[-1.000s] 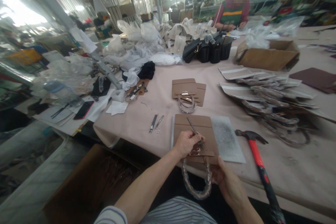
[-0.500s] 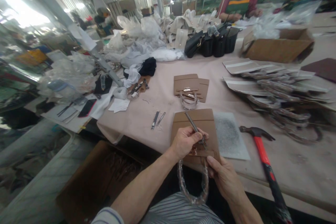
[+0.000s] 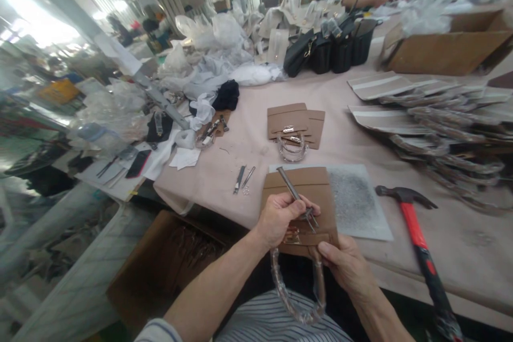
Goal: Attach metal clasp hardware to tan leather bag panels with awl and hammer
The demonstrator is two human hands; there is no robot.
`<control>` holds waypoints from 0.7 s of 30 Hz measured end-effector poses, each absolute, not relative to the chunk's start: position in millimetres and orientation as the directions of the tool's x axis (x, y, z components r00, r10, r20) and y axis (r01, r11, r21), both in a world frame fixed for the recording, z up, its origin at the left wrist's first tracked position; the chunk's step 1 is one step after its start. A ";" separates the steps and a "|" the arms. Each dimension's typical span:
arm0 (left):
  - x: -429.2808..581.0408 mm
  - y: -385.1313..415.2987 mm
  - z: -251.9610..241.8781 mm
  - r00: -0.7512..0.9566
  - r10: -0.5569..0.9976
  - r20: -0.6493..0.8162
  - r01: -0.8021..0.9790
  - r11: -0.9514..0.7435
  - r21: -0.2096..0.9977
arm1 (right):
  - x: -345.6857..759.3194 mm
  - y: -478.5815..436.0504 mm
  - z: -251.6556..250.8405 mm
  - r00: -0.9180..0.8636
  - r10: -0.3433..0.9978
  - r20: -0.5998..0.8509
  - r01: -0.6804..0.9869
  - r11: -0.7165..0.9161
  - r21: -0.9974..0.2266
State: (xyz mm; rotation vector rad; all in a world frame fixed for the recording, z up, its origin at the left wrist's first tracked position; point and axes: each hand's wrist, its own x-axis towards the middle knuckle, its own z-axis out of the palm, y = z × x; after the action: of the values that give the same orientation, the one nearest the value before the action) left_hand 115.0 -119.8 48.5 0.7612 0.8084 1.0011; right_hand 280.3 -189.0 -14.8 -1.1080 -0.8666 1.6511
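since the earlier frame, the right thumb has moved from the side edge onto the front of the brown panel [image 3: 310, 184], and the metal tool [image 3: 289, 181] has tilted so its forked tips show plainly.

the left hand [image 3: 276, 219] has its fingers pinching the tool about mid-length, tips pointing down toward the strip [image 3: 318, 239] across the panel's lower part; whether they touch it i cannot tell. the right hand [image 3: 347, 262] pinches the panel's lower right corner, thumb in front, the other fingers mostly hidden behind.

the panel sits at the bench's [image 3: 224, 181] near edge, overlapping the left part of the grey board [image 3: 355, 203]. its plastic-wrapped handle [image 3: 298, 318] hangs toward the striped clothing, and a shiny fitting [image 3: 292, 234] sits just beside the strip.

the step in hand looks like lining the tool up near that strip. from here, the next move seems to call for a steady corner and close control of the tips. the hammer [image 3: 411, 224] lies right of the board, untouched.
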 end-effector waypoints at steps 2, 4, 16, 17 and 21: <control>113.6 -121.4 46.8 0.317 0.925 -0.208 -0.376 0.324 0.868 | 279.2 -188.5 -17.0 -0.168 0.949 -0.267 -0.317 -0.309 -0.897; 112.6 -122.5 43.9 0.313 0.928 -0.202 -0.342 0.309 0.888 | 277.7 -187.9 -18.3 -0.174 0.951 -0.256 -0.325 -0.301 -0.897; 112.9 -113.8 32.6 0.311 0.925 -0.220 -0.280 0.310 0.909 | 275.1 -182.6 -20.3 -0.145 0.945 -0.292 -0.356 -0.326 -0.876; 112.8 -113.2 31.9 0.310 0.924 -0.222 -0.280 0.312 0.908 | 275.1 -182.0 -20.6 -0.144 0.943 -0.300 -0.358 -0.332 -0.873; 112.9 -111.0 28.0 0.299 0.929 -0.218 -0.291 0.307 0.906 | 274.6 -179.1 -19.8 -0.154 0.928 -0.339 -0.361 -0.372 -0.855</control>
State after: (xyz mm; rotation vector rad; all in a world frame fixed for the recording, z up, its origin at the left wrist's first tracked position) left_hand 112.9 -111.0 28.0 0.8840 0.8946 0.9678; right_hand 274.6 -179.1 -19.8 -1.1154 -0.7663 1.7009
